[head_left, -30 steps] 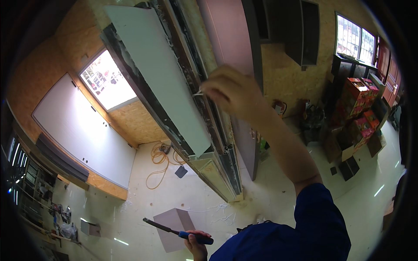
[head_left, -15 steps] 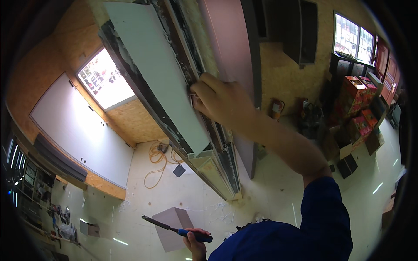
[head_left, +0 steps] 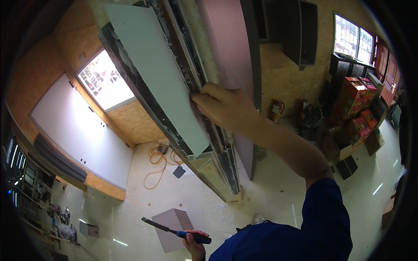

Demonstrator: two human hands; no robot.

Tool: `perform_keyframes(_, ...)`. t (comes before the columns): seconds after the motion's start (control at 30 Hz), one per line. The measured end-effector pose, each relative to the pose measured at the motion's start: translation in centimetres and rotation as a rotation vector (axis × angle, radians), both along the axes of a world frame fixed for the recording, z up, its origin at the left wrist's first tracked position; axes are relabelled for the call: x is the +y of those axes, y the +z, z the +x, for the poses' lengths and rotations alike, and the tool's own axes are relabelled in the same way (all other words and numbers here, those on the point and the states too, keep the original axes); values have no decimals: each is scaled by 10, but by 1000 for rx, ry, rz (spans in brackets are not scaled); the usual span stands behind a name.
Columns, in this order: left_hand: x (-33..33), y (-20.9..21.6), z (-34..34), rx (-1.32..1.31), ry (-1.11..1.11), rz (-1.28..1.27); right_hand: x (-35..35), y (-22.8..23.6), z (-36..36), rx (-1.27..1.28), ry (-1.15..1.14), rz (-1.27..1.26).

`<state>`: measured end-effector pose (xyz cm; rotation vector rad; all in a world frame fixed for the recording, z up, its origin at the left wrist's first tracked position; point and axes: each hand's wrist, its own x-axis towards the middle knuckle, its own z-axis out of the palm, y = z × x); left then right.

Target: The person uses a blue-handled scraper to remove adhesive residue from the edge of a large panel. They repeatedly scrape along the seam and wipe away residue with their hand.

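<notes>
In front of me stands an upright wall end or frame with dark, residue-smeared channels (head_left: 174, 39). A long pale strip (head_left: 152, 65) lies along its face, its lower corner coming loose over the end. My right hand (head_left: 224, 104) is at the strip's right edge, over a dark channel, thumb and fingers pinched together. Whatever is between them is hidden. Low in the view, my left hand (head_left: 194, 245) grips a chisel (head_left: 167, 229) by its blue and black handle, the long dark blade pointing up and left, away from the frame.
Below lie a grey folded board (head_left: 167, 237), white scraps (head_left: 222, 213) and an orange cord (head_left: 156, 174) on the pale floor. Right of the frame stands a pinkish panel (head_left: 228, 43). Further right are a fire extinguisher (head_left: 276, 111) and stacked red boxes (head_left: 355, 93).
My right hand has shifted slightly down and right along the strip's edge, still pinched. The left hand with the chisel has hardly moved.
</notes>
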<state>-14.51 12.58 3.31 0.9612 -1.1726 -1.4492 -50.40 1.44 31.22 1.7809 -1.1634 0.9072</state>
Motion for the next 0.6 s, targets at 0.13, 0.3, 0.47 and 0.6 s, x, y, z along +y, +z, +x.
perform_keyframes(0.13, -9, -25, -2, 253, -10, 17, 3, 9, 5, 17, -30, -12)
perform_keyframes(0.3, -2, -12, -5, 227, 10, -1, -6, 52, -9, -5, -92, -188)
perform_keyframes(0.47, 8, -7, -7, 4, 38, -22, 33, 109, -64, -174, 180, -691)
perform_keyframes(0.6, 11, -1, -10, -206, -5, -87, 82, 51, -75, -532, 626, -420)
